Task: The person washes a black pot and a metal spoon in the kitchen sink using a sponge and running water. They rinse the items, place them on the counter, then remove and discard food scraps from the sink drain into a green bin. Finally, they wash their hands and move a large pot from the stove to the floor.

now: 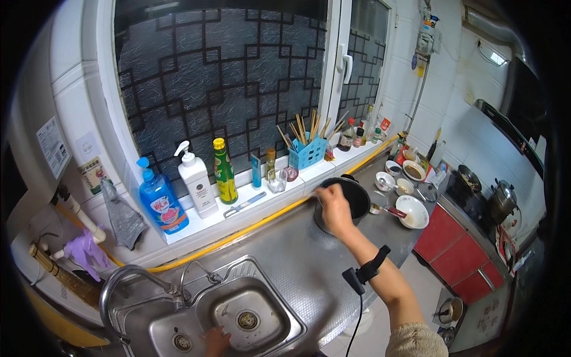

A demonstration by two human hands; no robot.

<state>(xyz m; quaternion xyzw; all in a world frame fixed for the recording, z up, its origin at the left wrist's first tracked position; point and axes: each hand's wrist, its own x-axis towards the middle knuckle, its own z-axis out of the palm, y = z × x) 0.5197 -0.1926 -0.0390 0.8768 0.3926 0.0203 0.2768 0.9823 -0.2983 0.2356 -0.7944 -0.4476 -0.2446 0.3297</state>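
My right hand [335,209] is over the near-left part of a black pot [358,196] on the steel counter [272,250]. Its fingers are curled. Whether they grip the rim or something small, I cannot tell. A black strap with a small device and cable is on that forearm. Low in the view, my left hand [216,341] is by the divider between the two basins of the stainless-steel sink [285,308]. Its fingers are spread, with nothing seen in them. Both basins show their drain strainers, and a curved faucet [107,285] stands at the left.
Along the windowsill stand a blue detergent bottle [164,203], a white pump bottle [198,187], a glass [277,180] and a blue chopstick basket [308,152]. Right of the pot are several bowls, including a large white bowl [412,209]. A yellow hose [250,228] runs along the wall.
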